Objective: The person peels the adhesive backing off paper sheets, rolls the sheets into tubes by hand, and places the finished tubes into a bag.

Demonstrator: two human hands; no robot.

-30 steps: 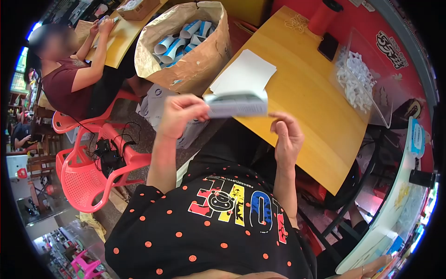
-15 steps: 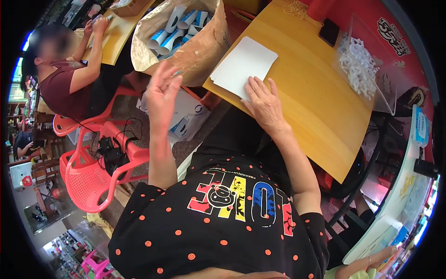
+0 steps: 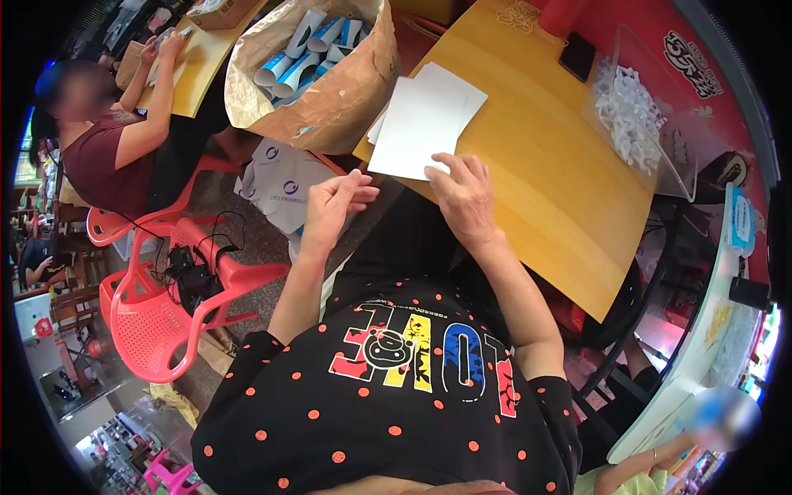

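Note:
A stack of white paper sheets [image 3: 464,97] lies at the near left corner of the wooden table. The top white sheet [image 3: 412,128] is turned out of line with the stack, its near edge over the table's edge. My right hand [image 3: 464,194] pinches this sheet at its near right corner, fingers curled. My left hand [image 3: 334,208] is held in the air to the left of the table, below the sheet and apart from it. Its fingers are stretched out towards the right, with nothing in them.
A large paper sack [image 3: 355,95] holds several rolled blue-and-white pieces. On the table [image 3: 544,165] are a phone [image 3: 577,56] and a clear bin of white pieces [image 3: 631,111]. Red chairs [image 3: 153,330] stand at left, where a co-worker [image 3: 115,153] sits at another table.
My left hand has come down and right from beside the sack. My right hand has gone from lying flat on the stack to pinching the top sheet, which has shifted towards me.

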